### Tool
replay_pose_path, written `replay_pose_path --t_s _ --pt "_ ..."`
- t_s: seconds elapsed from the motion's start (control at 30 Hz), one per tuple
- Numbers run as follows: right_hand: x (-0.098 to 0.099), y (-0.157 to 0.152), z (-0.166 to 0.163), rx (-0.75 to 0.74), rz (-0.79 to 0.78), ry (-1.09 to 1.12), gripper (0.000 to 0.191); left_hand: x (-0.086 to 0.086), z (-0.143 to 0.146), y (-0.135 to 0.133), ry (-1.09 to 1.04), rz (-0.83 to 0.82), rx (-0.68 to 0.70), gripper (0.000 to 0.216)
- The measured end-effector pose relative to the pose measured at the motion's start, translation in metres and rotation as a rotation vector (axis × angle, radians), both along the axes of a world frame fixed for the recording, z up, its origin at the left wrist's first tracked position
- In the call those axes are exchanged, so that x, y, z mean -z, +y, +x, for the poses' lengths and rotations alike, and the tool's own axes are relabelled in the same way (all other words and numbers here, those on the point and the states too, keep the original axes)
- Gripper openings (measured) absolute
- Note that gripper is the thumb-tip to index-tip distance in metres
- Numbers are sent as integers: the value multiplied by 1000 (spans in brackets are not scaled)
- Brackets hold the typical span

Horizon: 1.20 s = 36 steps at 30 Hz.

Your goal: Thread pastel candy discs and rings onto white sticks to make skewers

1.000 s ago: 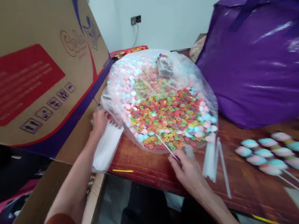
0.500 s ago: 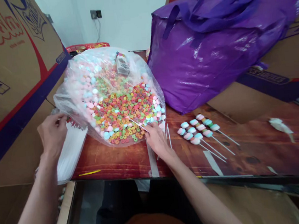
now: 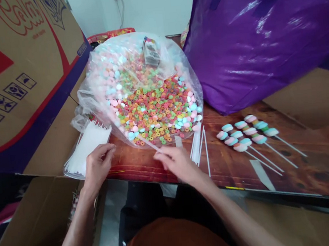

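In my right hand (image 3: 176,161) is a thin white stick (image 3: 149,142), pinched between thumb and fingers. Its far end points up-left over the near edge of a clear plastic bag (image 3: 90,92). Inside that bag lie many small ring candies (image 3: 148,113) in red, orange, yellow and green, with pink, blue and white marshmallows (image 3: 194,107) round the sides. My left hand (image 3: 100,161) is closed in a pinch at the right side of a pack of white sticks (image 3: 88,144); whatever its fingertips hold is too small to make out.
Several marshmallow skewers (image 3: 252,131) lie on the wooden-patterned table (image 3: 295,132) at right. Loose white sticks (image 3: 198,147) rest beside my right hand. A purple bag (image 3: 250,43) stands behind, a large cardboard box (image 3: 31,86) at left. A small packet (image 3: 151,53) sits on the plastic bag.
My left hand has come from the far end of the stick pack toward me and right. The right hand still holds its stick. The camera view has shifted, and the purple bag looks nearer.
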State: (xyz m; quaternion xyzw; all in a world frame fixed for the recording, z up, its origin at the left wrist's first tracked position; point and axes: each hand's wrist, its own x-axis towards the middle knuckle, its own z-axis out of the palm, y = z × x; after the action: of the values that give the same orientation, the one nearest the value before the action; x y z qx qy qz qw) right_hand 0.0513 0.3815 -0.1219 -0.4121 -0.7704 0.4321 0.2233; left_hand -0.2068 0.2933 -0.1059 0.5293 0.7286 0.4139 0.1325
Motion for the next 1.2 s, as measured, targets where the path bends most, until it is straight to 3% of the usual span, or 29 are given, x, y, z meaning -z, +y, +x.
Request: replay_pose_path --t_s 0.1,0.23,0.5,0.6,0.73,0.93,1.07,1.13,1.2 --pt "0 -29 -42 -216 -2 -13 29 -7 -1 -8 -2 49 -113 22" --pt "5 -46 -89 -295 159 -184 12 -7 -6 -25 36 32 -144 20" --pt "6 -55 -109 -370 334 -450 26 6 -9 -53 72 88 -302 20" --pt "4 -46 -102 -310 298 -588 32 8 -4 -50 103 106 -279 20" --pt "8 -25 -77 -54 242 -671 33 10 9 -38 104 132 -169 18" --pt "13 -12 -20 195 254 -400 30 4 38 10 112 199 108 18" --pt "18 -11 13 351 258 -319 35 14 57 53 272 -27 262 19" --pt "22 -10 24 339 263 -263 35 24 64 64 380 -172 233 18" --pt "26 -11 31 306 270 -168 36 33 66 67 417 -209 196 16"
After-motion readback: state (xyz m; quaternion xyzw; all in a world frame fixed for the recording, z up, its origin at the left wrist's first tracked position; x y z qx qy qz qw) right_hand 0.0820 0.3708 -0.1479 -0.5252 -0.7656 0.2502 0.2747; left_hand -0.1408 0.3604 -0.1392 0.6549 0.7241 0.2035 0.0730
